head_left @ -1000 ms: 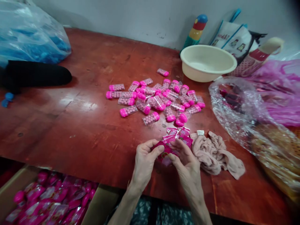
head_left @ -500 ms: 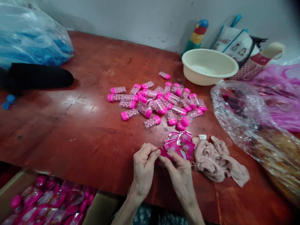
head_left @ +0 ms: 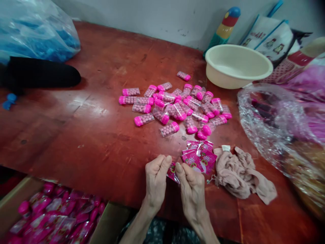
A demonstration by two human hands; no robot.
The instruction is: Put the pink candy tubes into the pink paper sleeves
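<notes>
Between my two hands is a small pink printed plastic sleeve [head_left: 173,173]. My left hand [head_left: 156,174] pinches its left side between thumb and curled fingers. On its other side, my right hand [head_left: 191,179] grips it the same way, thumb pointing up. Just beyond my right hand lies a loose pile of matching pink sleeves [head_left: 200,157]. Farther back, several clear candy containers [head_left: 169,129] with pink caps and pink balls inside are scattered over the red-brown table [head_left: 101,145].
A crumpled beige cloth [head_left: 236,174] lies right of the sleeves. Behind it stand a cream basin [head_left: 238,67] and a clear plastic bag [head_left: 269,125]. At lower left, a cardboard box [head_left: 111,220] holds sleeved containers. A black cylindrical object [head_left: 45,72] and a blue-filled bag [head_left: 38,34] sit left.
My thumbs have turned upward and my fingers curled tighter around the sleeve, which shows more of its printed face between my hands. The view has shifted slightly.
</notes>
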